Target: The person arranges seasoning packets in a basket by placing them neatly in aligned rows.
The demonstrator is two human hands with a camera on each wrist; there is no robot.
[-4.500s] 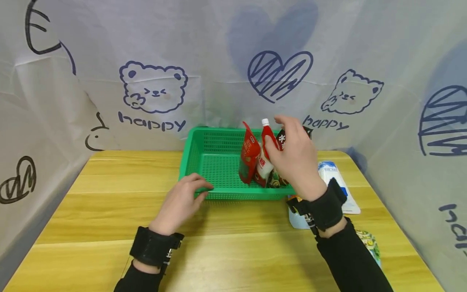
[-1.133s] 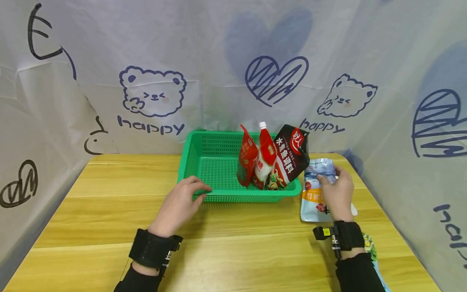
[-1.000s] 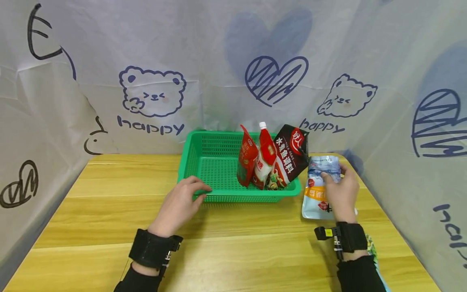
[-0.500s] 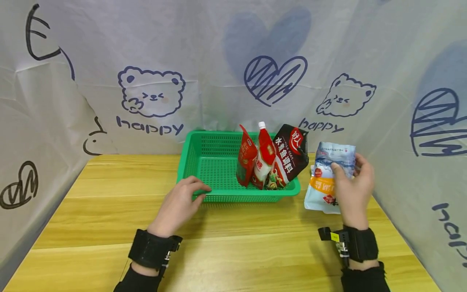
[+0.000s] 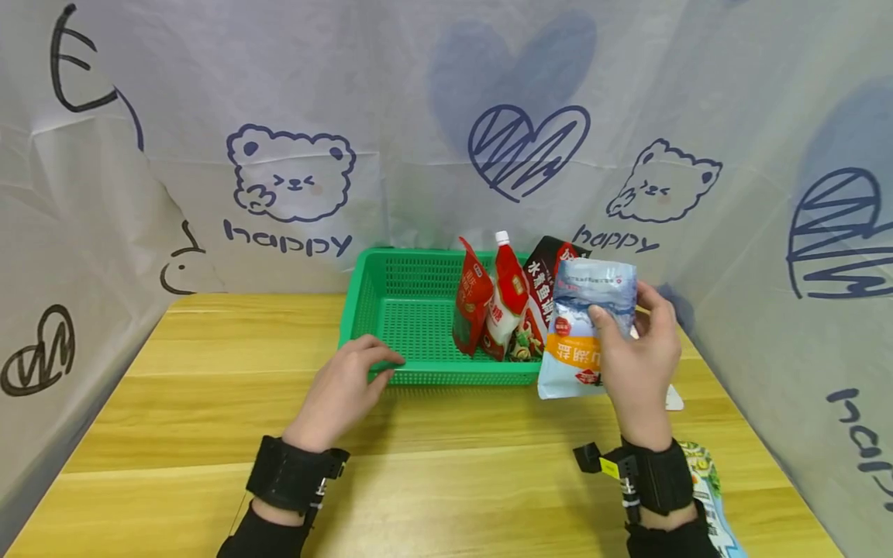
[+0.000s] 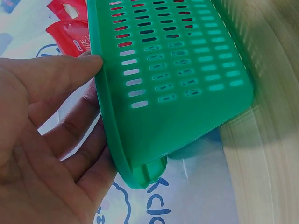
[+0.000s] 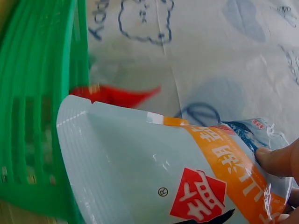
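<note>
1. The left hand [image 5: 345,391] grasps the rim of the green basket [image 5: 453,376], its thumb on the outside of the wall and its fingers on the other side. That near-left stretch of rim looks a good place to steady it.
2. The basket stands on the wooden table [image 5: 209,403]. Its thin, pierced plastic is probably light, fairly stiff and easy to slide.
3. In its right half stand a red pouch [image 5: 473,298], a white-capped pouch [image 5: 508,298] and a black packet [image 5: 537,271], the last leaning right and partly hidden.
4. The blue-and-white pouch [image 5: 575,333] hangs tilted before the basket's right end, its lettering upside down; whether it touches the rim, I cannot tell. Its film looks glossy and crinkled, so it should be soft and rather slippery, likely of modest weight, with contents that may shift.
5. The right hand [image 5: 642,356] pinches this pouch near its upper end, thumb across the blue band and fingers behind. A broad hold there, clear of the flat lower seal, seems safest.
6. A white packet [image 5: 674,399] and a green-patterned packet [image 5: 705,469] lie beyond, partly covered by hand and cuff.
</note>
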